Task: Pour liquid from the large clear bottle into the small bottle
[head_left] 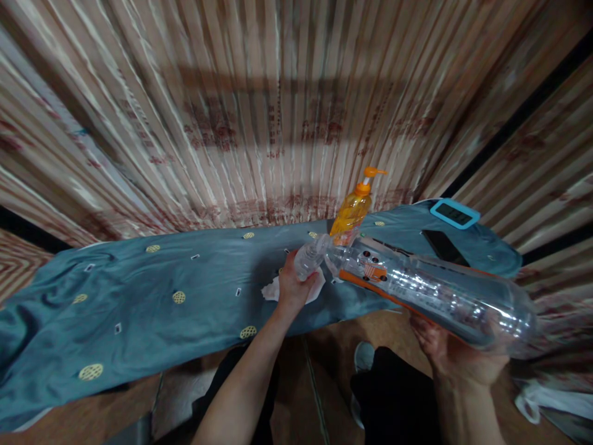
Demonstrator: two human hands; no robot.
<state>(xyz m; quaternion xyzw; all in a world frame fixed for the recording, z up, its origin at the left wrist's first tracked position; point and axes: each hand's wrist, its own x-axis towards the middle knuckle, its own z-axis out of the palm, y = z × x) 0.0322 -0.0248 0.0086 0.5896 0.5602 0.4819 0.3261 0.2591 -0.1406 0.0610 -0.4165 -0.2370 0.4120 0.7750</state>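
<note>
My right hand [456,352] grips from below a large clear plastic bottle [435,293] with an orange label, held tilted with its neck pointing left. My left hand [294,285] is closed round a small clear plastic bottle [311,256], whose mouth meets the mouth of the large one. Under my left hand lies a white tissue [273,290] on the blue-grey cloth [162,296] that covers the table.
An orange pump bottle [353,209] stands just behind the two bottles. A blue digital clock [454,213] and a dark phone [445,246] lie at the table's right end. A striped curtain [259,105] hangs behind. White cloth [551,398] lies on the floor at right.
</note>
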